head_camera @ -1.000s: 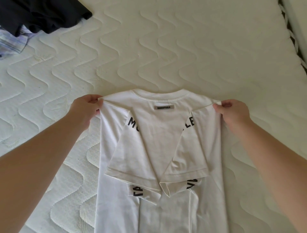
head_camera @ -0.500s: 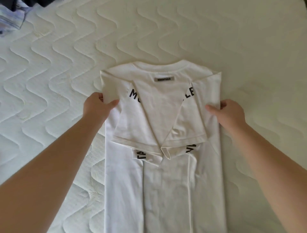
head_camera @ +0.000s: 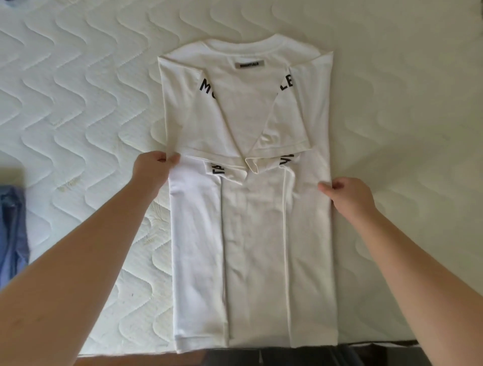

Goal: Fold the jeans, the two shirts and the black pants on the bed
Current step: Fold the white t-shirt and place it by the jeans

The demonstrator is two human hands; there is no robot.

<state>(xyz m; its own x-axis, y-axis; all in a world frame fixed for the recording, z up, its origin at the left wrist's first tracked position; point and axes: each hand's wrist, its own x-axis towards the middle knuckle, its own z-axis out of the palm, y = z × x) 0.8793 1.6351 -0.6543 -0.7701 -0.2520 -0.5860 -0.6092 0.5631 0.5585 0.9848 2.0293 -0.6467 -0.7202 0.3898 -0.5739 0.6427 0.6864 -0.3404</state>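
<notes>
A white T-shirt with black lettering lies back-up on the quilted mattress, collar away from me, both sides and sleeves folded in to the middle. My left hand pinches the shirt's left folded edge just below the sleeve hem. My right hand grips the right folded edge at about mid-length, fingers curled over the fabric. The shirt's hem reaches the near edge of the bed. A blue garment lies at the left edge of the view.
The near edge of the mattress runs along the bottom, with dark floor beyond it. A scrap of light checked cloth shows at the top left corner.
Both hands have slid from the shirt's shoulders down along its folded side edges toward me. The view has tilted down, so the black garment at top left has left the frame.
</notes>
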